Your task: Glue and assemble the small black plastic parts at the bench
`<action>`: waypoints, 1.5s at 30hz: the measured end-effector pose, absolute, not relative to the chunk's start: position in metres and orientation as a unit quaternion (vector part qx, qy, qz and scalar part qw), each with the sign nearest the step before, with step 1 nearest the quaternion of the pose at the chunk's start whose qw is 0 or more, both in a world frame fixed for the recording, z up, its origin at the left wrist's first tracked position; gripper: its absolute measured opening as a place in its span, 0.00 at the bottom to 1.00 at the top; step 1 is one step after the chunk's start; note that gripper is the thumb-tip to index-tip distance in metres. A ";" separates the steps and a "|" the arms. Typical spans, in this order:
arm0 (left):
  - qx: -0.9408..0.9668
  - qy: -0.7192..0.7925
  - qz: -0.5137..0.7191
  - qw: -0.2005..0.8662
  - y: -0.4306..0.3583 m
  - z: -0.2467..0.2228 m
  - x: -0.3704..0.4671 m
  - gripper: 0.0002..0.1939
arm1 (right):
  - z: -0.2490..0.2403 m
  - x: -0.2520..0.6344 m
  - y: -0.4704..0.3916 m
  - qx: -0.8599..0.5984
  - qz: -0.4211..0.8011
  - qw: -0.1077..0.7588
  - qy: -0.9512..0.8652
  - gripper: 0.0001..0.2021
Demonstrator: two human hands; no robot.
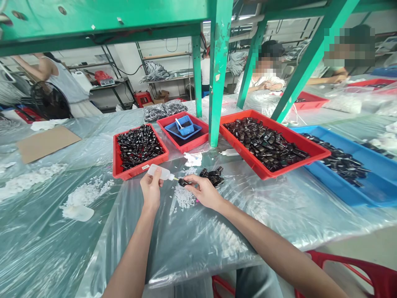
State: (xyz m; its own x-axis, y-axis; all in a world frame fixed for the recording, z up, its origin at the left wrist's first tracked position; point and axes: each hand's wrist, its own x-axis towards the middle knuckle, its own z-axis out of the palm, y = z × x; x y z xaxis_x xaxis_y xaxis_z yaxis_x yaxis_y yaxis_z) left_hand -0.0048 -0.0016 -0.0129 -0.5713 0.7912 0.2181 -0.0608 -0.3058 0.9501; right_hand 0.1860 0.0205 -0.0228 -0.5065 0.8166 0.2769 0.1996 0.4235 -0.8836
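Near the middle of the head view, over a film-covered tabletop [186,252], a person works with both hands close together. The left hand [151,188] pinches a translucent squeeze bottle [166,174] between thumb and fingers, its thin nozzle [175,179] pointing toward three o'clock. The right hand [201,188] pinches a small glossy black piece [182,182] at the nozzle's end; whether the two touch cannot be told. Taking that piece as the dial's centre, white granules [185,198] lie at six o'clock, loose black pieces [215,178] at three, a smaller red tray [132,173] of similar pieces at ten and a larger red tray [319,153] at two. The bottle looks light and soft-walled, so its body probably suits a gentle thumb-and-finger hold, with the slender nozzle likely the part easiest to bend. The black piece seems hard, light and perhaps slippery; its sides are the sensible place to grip, leaving the nozzle end free.
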 end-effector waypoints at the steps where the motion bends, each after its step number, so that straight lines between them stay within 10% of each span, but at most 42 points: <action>1: 0.362 0.508 0.725 0.291 -0.002 -0.013 -0.005 0.20 | -0.023 0.186 0.021 -0.335 0.420 0.367 -0.760 0.11; 45: 0.414 0.519 0.708 0.243 -0.009 -0.008 -0.002 0.20 | -0.021 0.187 0.019 -0.338 0.446 0.365 -0.744 0.09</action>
State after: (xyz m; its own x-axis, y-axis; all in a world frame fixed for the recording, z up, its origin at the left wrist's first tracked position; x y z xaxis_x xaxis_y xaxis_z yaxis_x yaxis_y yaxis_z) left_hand -0.0021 -0.0085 -0.0081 -0.5391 0.7733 0.3337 0.0854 -0.3440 0.9351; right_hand 0.1869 0.0187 -0.0208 -0.5055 0.8285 0.2409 0.1771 0.3729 -0.9108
